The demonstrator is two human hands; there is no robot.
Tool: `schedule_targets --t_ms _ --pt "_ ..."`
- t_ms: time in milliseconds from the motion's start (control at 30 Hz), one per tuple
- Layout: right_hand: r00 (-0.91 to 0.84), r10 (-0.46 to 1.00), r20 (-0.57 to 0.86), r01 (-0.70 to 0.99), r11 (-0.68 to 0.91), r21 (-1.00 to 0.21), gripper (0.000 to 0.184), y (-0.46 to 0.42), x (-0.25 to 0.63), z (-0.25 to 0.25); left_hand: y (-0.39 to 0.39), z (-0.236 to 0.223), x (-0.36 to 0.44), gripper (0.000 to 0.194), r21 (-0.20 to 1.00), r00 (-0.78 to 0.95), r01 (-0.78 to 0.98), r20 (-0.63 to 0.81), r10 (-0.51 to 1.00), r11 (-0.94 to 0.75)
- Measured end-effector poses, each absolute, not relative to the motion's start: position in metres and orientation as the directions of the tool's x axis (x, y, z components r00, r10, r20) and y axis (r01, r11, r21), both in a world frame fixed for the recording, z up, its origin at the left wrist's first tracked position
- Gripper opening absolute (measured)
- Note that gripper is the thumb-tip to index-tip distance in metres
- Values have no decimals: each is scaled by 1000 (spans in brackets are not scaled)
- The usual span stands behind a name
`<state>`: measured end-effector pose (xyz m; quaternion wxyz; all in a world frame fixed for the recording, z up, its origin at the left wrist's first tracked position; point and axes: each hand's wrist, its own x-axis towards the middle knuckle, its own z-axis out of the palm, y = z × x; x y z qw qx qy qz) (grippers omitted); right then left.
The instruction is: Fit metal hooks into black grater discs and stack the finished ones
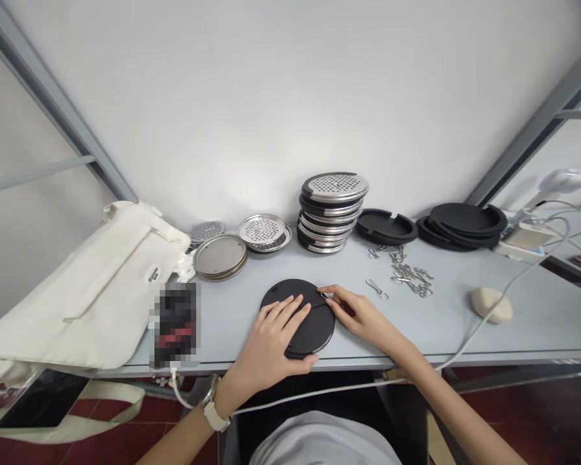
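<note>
A black round disc with a seam across its top lies near the table's front edge. My left hand rests flat on it, fingers spread over the top and thumb along the near rim. At the disc's right edge, my right hand pinches a small metal snap hook between thumb and forefinger; the fingers partly hide it. One loose snap hook lies just beyond my right hand. Farther right is a pile of similar metal hooks.
Behind stand a tall stack of perforated metal plates in black holders, plain metal discs, perforated plates and black holders. A white bag leans at left. A cable runs past a cream rounded object at right.
</note>
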<state>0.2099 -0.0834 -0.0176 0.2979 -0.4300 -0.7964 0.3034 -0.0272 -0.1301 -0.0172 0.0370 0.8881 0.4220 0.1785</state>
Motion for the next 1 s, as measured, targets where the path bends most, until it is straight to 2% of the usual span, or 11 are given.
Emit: schedule_targets --t_ms 533,1000 --pt "-455 874 172 500 410 -763 28 -84 210 -18 -130 -18 -27 81 217 575 732 311 757 -646" --pt "-447 870 207 501 436 -748 23 -85 209 -19 -130 -17 -27 81 223 575 731 307 758 -645"
